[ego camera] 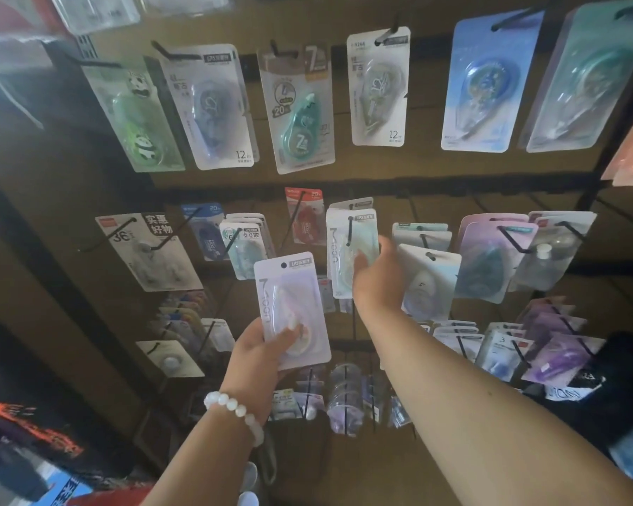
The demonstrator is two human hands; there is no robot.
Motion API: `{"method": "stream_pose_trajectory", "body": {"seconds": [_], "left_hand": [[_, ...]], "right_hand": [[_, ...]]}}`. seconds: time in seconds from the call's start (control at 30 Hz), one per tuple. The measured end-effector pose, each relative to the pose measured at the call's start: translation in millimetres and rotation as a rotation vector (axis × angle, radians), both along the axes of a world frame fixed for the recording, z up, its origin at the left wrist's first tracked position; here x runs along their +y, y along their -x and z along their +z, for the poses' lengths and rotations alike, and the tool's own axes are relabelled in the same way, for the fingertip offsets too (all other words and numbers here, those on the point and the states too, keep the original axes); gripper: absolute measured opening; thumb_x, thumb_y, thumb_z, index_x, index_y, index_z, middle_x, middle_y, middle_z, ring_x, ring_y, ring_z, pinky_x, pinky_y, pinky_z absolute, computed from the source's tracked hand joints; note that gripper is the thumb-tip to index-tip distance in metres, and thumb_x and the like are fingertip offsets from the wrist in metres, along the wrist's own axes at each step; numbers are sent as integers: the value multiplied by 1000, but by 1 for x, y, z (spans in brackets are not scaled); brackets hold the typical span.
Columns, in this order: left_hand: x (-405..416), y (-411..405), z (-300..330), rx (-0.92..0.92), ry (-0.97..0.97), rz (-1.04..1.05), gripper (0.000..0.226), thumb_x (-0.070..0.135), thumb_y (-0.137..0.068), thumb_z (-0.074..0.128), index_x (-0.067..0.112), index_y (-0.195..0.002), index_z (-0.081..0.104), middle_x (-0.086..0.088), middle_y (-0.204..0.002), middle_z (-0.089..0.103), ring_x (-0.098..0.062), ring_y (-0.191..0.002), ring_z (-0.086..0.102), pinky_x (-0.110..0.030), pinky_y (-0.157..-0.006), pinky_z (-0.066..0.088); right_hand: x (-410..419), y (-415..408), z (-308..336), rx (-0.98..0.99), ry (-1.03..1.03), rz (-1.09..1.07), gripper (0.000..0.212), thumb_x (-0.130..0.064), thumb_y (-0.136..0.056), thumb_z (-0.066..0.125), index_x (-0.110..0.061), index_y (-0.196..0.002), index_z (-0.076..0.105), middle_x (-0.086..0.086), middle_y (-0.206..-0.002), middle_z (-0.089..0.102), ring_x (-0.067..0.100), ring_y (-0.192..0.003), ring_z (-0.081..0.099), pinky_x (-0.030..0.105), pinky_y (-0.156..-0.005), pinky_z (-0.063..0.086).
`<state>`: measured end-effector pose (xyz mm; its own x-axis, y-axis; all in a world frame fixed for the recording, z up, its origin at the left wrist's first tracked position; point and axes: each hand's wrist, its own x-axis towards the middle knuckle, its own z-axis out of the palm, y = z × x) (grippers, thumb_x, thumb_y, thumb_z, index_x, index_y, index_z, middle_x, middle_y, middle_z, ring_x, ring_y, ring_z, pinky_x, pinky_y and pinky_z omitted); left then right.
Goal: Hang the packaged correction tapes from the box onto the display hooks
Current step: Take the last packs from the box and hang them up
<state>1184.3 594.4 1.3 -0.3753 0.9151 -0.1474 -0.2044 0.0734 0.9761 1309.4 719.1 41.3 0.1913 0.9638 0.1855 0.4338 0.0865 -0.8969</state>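
My left hand (262,350) grips a pale pink packaged correction tape (289,304) by its lower half, upright, in front of the display board, with its hang hole free at the top. My right hand (375,277) reaches forward and holds the lower edge of a pale green packaged tape (346,250) that hangs on a black hook (350,230) in the middle row. The two packs are apart, the pink one lower and to the left. The box is not in view.
Rows of black hooks on a brown board carry many other tape packs: a panda pack (139,118) upper left, a blue pack (485,82) upper right, purple packs (556,345) lower right. A bead bracelet (234,409) circles my left wrist.
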Motion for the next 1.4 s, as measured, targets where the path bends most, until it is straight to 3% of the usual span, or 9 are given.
{"method": "stream_pose_trajectory", "body": {"seconds": [0.13, 0.23, 0.4, 0.6, 0.73, 0.87, 0.97, 1.1, 1.4], "left_hand": [[3, -4, 1, 11, 3, -8, 21, 18, -88, 66, 19, -109, 66, -7, -108, 72, -26, -101, 68, -48, -92, 55], [4, -9, 1, 21, -18, -23, 17, 18, -86, 69, 21, -103, 68, -3, -100, 75, -24, -98, 70, -47, -91, 56], [6, -22, 6, 67, -55, -84, 33, 28, -73, 70, 20, -105, 69, -7, -105, 75, -28, -100, 71, -52, -92, 55], [13, -39, 14, 154, -81, -147, 34, 35, -74, 70, 22, -106, 70, -7, -105, 76, -29, -102, 71, -56, -96, 51], [20, -46, 21, 204, -51, -86, 42, 51, -75, 64, 16, -98, 71, -10, -98, 76, -32, -97, 70, -54, -96, 52], [30, -47, 33, 259, -55, 40, 51, 50, -87, 57, -1, -87, 62, -11, -78, 62, -25, -73, 56, -34, -72, 47], [35, -49, 38, 314, -19, 69, 37, 42, -93, 56, 9, -77, 63, -2, -73, 61, -17, -69, 55, -26, -65, 45], [38, -47, 32, 317, 4, 66, 35, 46, -91, 58, 14, -86, 68, -6, -86, 72, -24, -84, 67, -37, -72, 56], [46, -51, 33, 418, 34, 90, 39, 42, -94, 55, 19, -62, 55, 3, -59, 51, -12, -57, 46, -24, -56, 37]], "right_hand": [[-11, -6, -1, 3, 63, 69, 56, -27, -96, 52, -13, -145, 28, 9, -145, 45, 27, -132, 47, 36, -95, 49], [-35, -18, -4, 9, 53, 138, 52, -37, -96, 48, -17, -142, 33, 2, -142, 49, 20, -125, 53, 17, -74, 48], [-68, -36, 1, 116, 33, 323, 30, -41, -93, 50, -21, -113, 58, -22, -90, 57, -8, -78, 52, 7, -62, 34], [-64, -44, 1, 97, -103, 236, 4, -28, -90, 58, -24, -90, 58, -20, -77, 57, -4, -74, 54, 8, -61, 37], [-57, -47, 2, 98, -119, 197, 6, -26, -91, 57, -21, -89, 58, -20, -75, 55, -1, -72, 52, 9, -61, 37], [-50, -49, 4, 82, -87, 179, 9, -27, -92, 56, -19, -91, 59, -12, -79, 57, 2, -70, 52, 7, -58, 35], [-45, -49, 4, 69, -51, 169, 15, -27, -93, 55, -14, -96, 62, -8, -85, 59, 9, -78, 53, 9, -56, 34], [-41, -47, 3, 63, -29, 165, 19, -29, -93, 54, -14, -99, 63, -8, -88, 60, 10, -81, 54, 10, -58, 35], [-32, -44, -3, 73, 0, 77, 18, -28, -92, 55, -15, -99, 66, -4, -91, 66, 13, -82, 57, 20, -59, 38]]}}
